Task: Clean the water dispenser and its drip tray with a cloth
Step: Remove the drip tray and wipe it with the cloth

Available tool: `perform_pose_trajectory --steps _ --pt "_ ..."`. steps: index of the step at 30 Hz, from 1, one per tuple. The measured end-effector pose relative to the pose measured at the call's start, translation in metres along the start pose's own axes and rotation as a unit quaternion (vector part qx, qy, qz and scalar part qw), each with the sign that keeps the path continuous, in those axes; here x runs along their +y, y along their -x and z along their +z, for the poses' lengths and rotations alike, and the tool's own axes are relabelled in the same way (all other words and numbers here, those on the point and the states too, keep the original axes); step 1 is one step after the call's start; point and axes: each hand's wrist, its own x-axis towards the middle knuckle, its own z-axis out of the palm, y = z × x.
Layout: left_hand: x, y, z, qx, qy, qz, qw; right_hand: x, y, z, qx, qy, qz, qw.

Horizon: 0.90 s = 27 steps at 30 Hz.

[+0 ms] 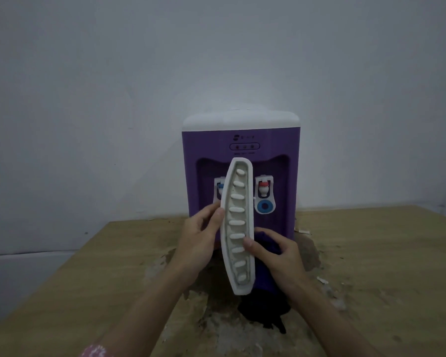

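A purple water dispenser (241,173) with a white top stands at frame centre on a worn wooden table (88,266), against a pale wall (113,86). The white drip tray (238,225) is held upright in front of the dispenser, long axis vertical and slotted face toward the camera; the left hand (197,243) grips its left edge, thumb on the rim. The right hand (276,256) pinches the tray's right edge with the thumb while its fingers hold a dark cloth (265,302) that hangs behind the tray toward lower centre.

White drip tray (238,225) upright before purple dispenser (241,143)
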Motion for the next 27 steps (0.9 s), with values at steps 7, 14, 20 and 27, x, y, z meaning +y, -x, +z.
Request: perform_pose_trajectory --steps 7,14,20,27 --pt "0.002 0.001 -0.008 0.009 -0.029 0.049 0.998 -0.006 -0.007 -0.012 0.174 0.014 -0.029 0.984" --pt "0.004 0.002 -0.007 0.001 -0.087 0.096 0.992 -0.043 -0.015 -0.006 0.136 0.352 -0.389 0.84" --pt "0.011 0.003 -0.005 0.016 -0.056 0.093 0.994 -0.033 -0.008 0.003 0.095 0.523 -0.444 0.721" --pt "0.008 0.003 -0.01 0.022 -0.025 0.052 0.998 -0.027 0.0 -0.002 -0.023 0.489 -0.463 0.739"
